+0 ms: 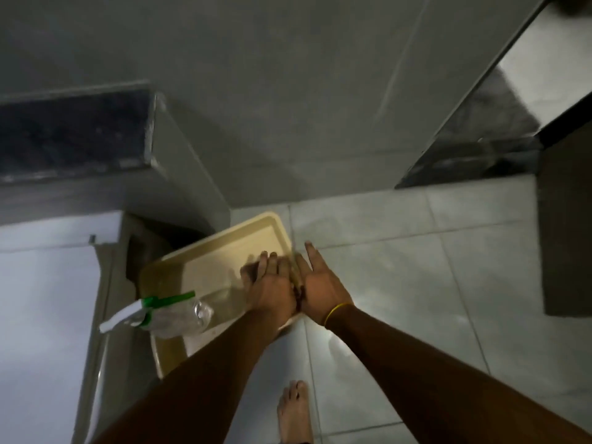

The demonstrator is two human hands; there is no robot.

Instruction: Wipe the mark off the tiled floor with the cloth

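No cloth shows in the head view, and I cannot make out a mark on the pale tiled floor (400,283). My left hand (267,288) lies on the right part of a beige tray (205,264) with its fingers bent; blur hides whether it grips the rim. My right hand (318,288) is pressed against the outside of that rim, fingers straight and apart. A small dark patch sits between the two hands; I cannot tell what it is. A clear spray bottle (169,317) with a green and white trigger lies on its side on the tray.
A white cabinet (48,299) stands at the left, under a dark stone counter (73,133). A grey wall rises ahead. At the right are a shiny dark panel (487,123) and a brown board (565,225). My bare foot (294,411) is on the tiles.
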